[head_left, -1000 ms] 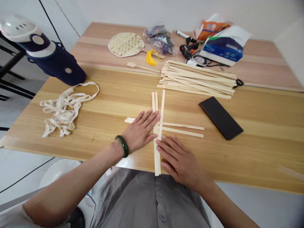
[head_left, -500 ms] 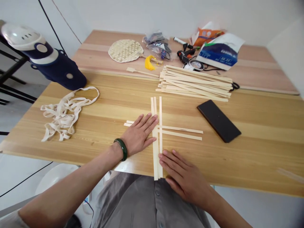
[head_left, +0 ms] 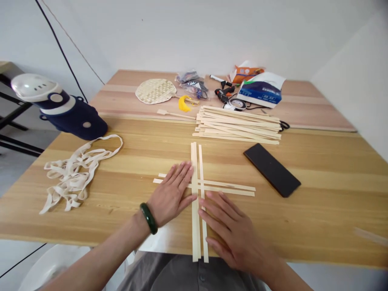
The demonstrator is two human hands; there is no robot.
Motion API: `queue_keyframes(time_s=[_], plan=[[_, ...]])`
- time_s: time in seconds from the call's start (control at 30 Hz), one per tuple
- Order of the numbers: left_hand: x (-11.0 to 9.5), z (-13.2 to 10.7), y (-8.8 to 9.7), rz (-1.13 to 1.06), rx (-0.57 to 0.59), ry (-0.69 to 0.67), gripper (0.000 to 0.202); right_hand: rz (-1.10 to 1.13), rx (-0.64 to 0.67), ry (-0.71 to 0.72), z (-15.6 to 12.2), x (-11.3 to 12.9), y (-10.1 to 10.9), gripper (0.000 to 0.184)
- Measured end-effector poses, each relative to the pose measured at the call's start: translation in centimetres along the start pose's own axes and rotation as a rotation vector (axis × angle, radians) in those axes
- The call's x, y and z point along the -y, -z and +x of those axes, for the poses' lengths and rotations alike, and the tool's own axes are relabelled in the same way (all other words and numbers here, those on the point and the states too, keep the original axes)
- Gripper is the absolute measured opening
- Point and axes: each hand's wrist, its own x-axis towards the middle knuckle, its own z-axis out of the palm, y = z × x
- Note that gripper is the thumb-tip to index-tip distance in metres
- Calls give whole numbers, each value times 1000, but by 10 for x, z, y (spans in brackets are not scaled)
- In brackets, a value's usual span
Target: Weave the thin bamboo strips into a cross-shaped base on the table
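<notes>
Flat pale wooden strips make a cross on the table. Upright in view are a close group of strips (head_left: 195, 236) and, just to its right, a single strip (head_left: 200, 161), with a narrow gap between. Two crosswise strips (head_left: 232, 189) pass through them. My left hand (head_left: 171, 196) is flat and open, its fingertips and thumb on the left edge of the grouped strips, covering part of the crosswise ones. My right hand (head_left: 228, 230) is open with fingers apart, fingertips at the single strip below the crossing; whether they press on it I cannot tell.
A bundle of strips (head_left: 239, 125) lies behind the cross, with a black phone-like slab (head_left: 272, 169) at right. Tangled cream ribbon (head_left: 81, 165) and a dark blue bottle (head_left: 72, 119) are left. Farther back lie a woven fan (head_left: 156, 91), glue gun (head_left: 223, 94) and tissue box (head_left: 260, 93).
My right hand has slid forward along the single strip, its fingers spreading more. The gap at that strip's near end looks wider. My left hand stays on the strips. The camera view has tilted up.
</notes>
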Motion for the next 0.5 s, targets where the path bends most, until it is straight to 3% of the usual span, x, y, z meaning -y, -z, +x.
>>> queue_keyframes(time_s=[0.2,0.5], plan=[[2,-16,-3,79,4,21,69,-39,39,-28,36,-14,-25,63],[-6,-21,-10,121,-44,95,67,-90,57,-121,29,-10,-32,62]])
